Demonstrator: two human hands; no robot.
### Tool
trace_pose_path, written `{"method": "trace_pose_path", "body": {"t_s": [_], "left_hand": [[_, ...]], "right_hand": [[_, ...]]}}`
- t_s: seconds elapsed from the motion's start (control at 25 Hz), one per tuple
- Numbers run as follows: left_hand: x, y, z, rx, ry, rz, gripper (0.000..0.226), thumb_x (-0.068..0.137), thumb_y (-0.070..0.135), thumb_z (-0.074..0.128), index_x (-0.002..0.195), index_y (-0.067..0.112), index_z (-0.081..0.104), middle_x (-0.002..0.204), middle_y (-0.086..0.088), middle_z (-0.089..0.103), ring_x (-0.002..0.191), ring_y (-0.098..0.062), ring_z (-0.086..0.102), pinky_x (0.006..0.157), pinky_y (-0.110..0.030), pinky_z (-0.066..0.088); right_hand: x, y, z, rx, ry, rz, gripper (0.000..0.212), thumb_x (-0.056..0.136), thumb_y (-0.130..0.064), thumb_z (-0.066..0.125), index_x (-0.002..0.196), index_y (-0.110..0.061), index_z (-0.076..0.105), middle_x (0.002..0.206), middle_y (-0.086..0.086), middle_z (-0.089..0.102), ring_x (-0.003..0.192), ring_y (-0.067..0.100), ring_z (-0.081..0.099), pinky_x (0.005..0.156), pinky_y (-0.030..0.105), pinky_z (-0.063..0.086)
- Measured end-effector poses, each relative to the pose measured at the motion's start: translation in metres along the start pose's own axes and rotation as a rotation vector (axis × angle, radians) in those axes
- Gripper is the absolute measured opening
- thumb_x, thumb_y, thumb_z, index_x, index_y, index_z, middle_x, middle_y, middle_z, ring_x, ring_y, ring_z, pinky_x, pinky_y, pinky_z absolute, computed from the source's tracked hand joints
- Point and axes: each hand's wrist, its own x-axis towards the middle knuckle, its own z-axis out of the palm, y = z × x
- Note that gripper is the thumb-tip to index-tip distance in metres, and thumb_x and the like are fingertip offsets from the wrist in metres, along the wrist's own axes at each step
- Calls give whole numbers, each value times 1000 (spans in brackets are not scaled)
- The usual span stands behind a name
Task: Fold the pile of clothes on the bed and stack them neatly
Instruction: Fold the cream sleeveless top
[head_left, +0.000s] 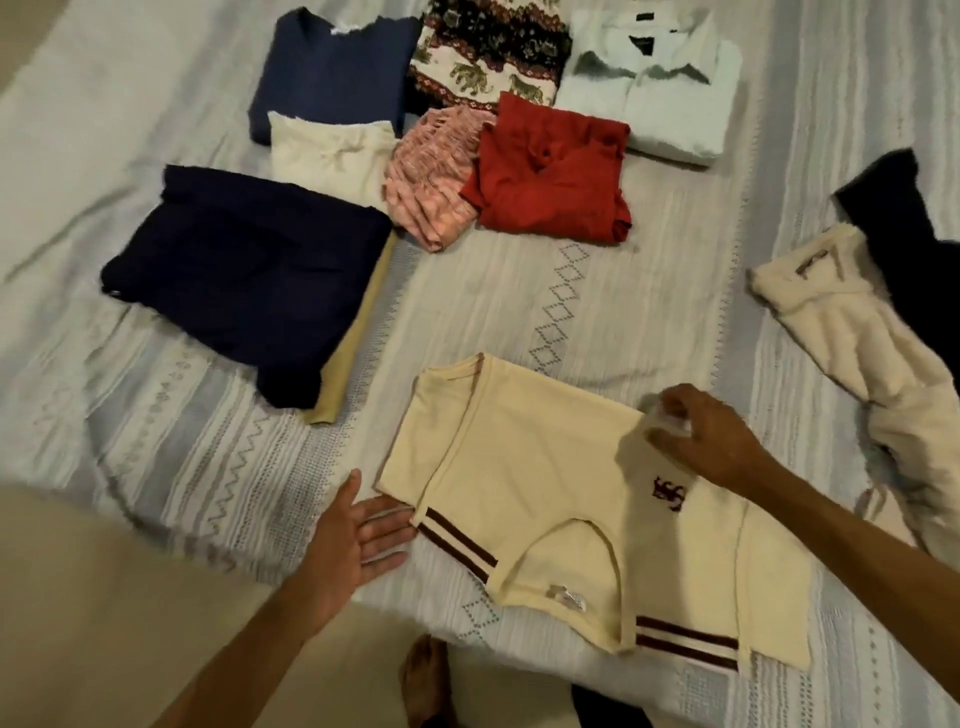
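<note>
Right hand (701, 441) pinches cream shirt (530, 493); left hand (353, 535) flat beside it.

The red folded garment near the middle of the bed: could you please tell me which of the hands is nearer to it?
Right. The right hand is below the red folded garment; the left hand lies lower and further left.

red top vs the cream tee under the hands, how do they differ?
The red top is fully folded into a compact block in the far group; the cream tee is only part folded and spread wider near the bed edge. The red top is plain; the cream tee has dark stripes and a small emblem. The left hand and right hand are at the cream tee; nothing touches the red top. Both lie on the bedspread.
</note>
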Motion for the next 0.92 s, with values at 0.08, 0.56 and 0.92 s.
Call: {"method": "trace_pose_path", "body": {"t_s": [0.08, 0.56, 0.92], "left_hand": [[-9, -29, 3, -183, -62, 9, 80, 94, 75, 41, 131, 10, 68, 125, -13, 74, 113, -27, 73, 100, -44, 52], [-25, -101, 133, -440, 259, 218, 57, 79, 48, 82, 125, 24, 61, 113, 0, 77, 96, -14, 76, 72, -28, 55], [-35, -116, 162, -277, 574, 785, 64, 101, 21, 69, 152, 36, 34, 80, 4, 66, 62, -35, 56, 55, -41, 49]], "right_hand": [[31, -36, 1, 66, -76, -35, 51, 87, -38, 81, 130, -19, 61, 113, -1, 69, 103, 20, 65, 94, 38, 54], [119, -120, 24, 297, -503, -199, 42, 91, -21, 80, 113, -21, 44, 116, 3, 53, 103, 14, 57, 78, 24, 52], [105, -119, -2, 174, -919, -397, 52, 95, 5, 64, 137, -25, 67, 145, -18, 59, 135, -3, 51, 108, 23, 45]]}}
